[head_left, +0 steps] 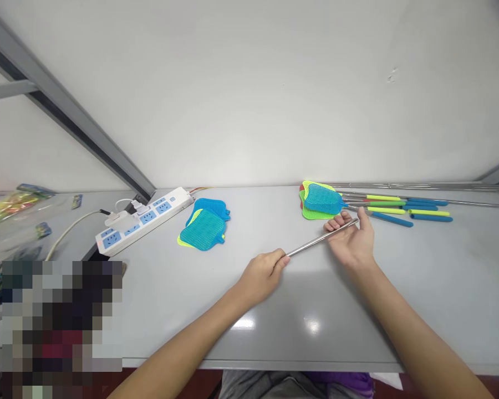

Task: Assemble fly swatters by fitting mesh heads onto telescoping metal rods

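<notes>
My left hand [260, 277] grips the near end of a thin steel rod [322, 238]. The rod's far end lies in the crook of my right hand [351, 238], between thumb and fingers. Just beyond my right fingertips is a stack of blue, green and yellow plastic fly swatter heads [321, 199]. To its right, several steel shafts with blue and yellow-green grips [395, 205] lie side by side. A second stack of mesh swatter heads [203, 228] lies further left, out of reach of either hand's fingers.
The grey table [316, 310] runs along a white wall. A white and blue power strip [143, 219] with plugs and a cable [70, 233] lies at the back left. A clear plastic bag [12, 208] sits at the far left. The lower left corner is pixelated.
</notes>
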The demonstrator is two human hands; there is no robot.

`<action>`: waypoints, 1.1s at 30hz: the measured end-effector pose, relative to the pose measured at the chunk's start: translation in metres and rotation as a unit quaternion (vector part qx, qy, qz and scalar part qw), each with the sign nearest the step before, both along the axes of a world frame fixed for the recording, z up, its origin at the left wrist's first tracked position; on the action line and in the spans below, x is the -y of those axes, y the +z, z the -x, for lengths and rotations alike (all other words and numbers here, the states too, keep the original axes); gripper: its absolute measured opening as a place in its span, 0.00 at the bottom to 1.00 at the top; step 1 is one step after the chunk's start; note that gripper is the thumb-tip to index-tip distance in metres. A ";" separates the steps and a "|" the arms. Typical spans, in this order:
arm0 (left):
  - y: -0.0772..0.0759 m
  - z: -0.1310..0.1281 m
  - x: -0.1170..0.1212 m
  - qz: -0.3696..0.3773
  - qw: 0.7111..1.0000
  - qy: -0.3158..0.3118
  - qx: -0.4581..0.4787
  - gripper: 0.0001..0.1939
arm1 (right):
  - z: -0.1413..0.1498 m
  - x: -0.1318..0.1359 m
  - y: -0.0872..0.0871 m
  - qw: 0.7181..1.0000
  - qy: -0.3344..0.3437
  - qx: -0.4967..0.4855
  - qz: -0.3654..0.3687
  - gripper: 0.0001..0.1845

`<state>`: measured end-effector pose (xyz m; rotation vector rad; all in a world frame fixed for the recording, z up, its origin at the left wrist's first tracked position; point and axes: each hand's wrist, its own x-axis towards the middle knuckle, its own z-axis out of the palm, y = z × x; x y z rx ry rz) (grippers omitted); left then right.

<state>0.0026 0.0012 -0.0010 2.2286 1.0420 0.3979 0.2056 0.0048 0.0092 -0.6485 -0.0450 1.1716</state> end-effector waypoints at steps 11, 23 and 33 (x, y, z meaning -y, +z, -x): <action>0.004 -0.001 0.001 -0.029 0.998 -0.042 -0.047 0.17 | -0.015 0.002 -0.003 0.998 0.020 -0.059 0.005 0.17; -0.004 -0.005 0.008 -0.100 0.988 -0.046 -0.111 0.18 | -0.015 0.003 -0.005 0.993 0.014 -0.116 0.014 0.17; -0.005 -0.002 0.007 -0.090 0.991 -0.048 -0.088 0.17 | -0.012 0.003 -0.008 0.993 0.014 -0.120 0.010 0.16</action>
